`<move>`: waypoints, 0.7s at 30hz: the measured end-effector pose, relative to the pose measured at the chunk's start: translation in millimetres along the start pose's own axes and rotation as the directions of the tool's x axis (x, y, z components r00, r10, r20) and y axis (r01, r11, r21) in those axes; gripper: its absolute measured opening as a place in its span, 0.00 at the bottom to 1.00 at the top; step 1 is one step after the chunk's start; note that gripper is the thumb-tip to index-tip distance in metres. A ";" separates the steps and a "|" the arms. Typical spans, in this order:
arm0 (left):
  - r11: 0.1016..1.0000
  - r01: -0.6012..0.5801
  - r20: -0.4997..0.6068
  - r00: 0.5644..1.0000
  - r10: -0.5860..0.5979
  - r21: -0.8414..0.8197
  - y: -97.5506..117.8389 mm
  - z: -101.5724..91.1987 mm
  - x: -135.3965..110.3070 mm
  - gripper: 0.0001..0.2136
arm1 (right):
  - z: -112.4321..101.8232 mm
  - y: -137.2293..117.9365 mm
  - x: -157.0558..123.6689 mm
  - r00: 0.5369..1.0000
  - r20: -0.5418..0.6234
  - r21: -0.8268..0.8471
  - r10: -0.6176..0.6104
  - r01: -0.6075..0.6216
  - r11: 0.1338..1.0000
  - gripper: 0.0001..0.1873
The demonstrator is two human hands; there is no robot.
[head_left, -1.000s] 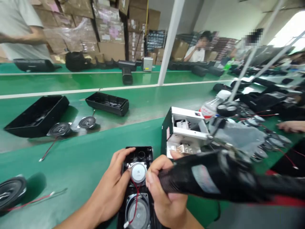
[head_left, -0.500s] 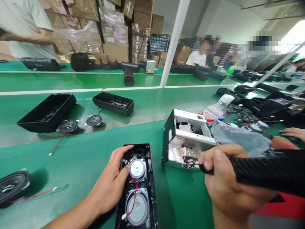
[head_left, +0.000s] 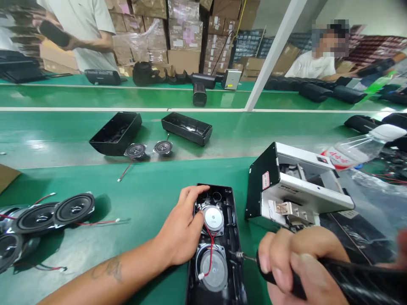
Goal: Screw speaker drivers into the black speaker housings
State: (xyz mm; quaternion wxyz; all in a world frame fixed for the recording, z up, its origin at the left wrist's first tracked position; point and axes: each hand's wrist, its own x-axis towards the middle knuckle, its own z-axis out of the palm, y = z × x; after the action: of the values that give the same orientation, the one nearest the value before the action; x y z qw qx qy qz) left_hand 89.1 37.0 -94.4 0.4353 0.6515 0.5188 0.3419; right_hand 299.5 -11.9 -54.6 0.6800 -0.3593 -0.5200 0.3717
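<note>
Left arm: bare forearm enters from the lower left, angled up and right; a dark mark shows on its upper side.
Left hand (head_left: 182, 231): palm down, back of the hand up, fingers (head_left: 194, 194) spread and curled forward, thumb tucked right; pressing down, not wrapped around anything.
Right hand (head_left: 297, 266): low right, fist closed around a dark handle, knuckles up, fingertips facing the camera.
Right wrist: hidden at the bottom edge.
Spacing: hands near, not touching.
</note>
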 end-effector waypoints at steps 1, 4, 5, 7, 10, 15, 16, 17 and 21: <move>1.000 -0.001 0.002 1.000 0.001 0.002 0.2 0.0 0.2 0.26 | 6.5 1.8 1.0 1.000 -0.009 -0.018 0.024 -0.024 1.000 0.20; 1.000 0.001 0.006 1.000 -0.001 0.007 1.2 -0.3 1.1 0.26 | 20.3 7.5 1.4 0.998 -0.045 -0.034 0.034 -0.036 0.999 0.12; 1.000 0.003 0.007 1.000 -0.003 0.009 1.6 -0.4 1.3 0.26 | 23.4 8.7 0.6 0.996 -0.083 -0.031 0.025 -0.027 0.999 0.03; 1.000 0.006 0.012 1.000 -0.006 0.012 2.4 -0.5 1.2 0.26 | 28.4 10.2 -1.7 0.988 -0.153 -0.019 0.003 -0.006 1.000 0.24; 1.000 0.010 0.020 1.000 -0.010 0.015 3.3 -0.7 0.3 0.26 | 32.3 12.2 -4.7 0.984 -0.178 -0.014 0.009 -0.011 1.000 0.40; 1.000 0.011 0.013 1.000 -0.011 0.026 4.0 -1.9 0.1 0.25 | 29.4 19.4 -6.6 0.994 -0.105 -0.041 -0.003 -0.002 0.999 0.39; 1.000 0.013 0.014 1.000 -0.013 0.025 4.1 -2.0 0.3 0.25 | 28.5 20.4 -6.6 0.996 -0.086 -0.041 -0.007 0.004 0.999 0.39; 1.000 0.015 0.014 1.000 -0.015 0.025 4.3 -2.1 0.5 0.26 | 27.7 21.1 -6.5 0.998 -0.068 -0.039 -0.008 0.005 0.999 0.39; 1.000 0.012 0.016 1.000 -0.012 0.025 6.0 -1.1 0.1 0.26 | 26.0 23.1 -6.0 1.000 -0.019 -0.025 0.002 -0.003 1.000 0.36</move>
State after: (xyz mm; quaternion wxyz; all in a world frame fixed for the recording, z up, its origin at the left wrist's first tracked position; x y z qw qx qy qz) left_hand 90.3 36.8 -88.5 0.4334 0.6565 0.5234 0.3276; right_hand 270.1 -3.8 -72.2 0.6797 -0.3720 -0.5179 0.3625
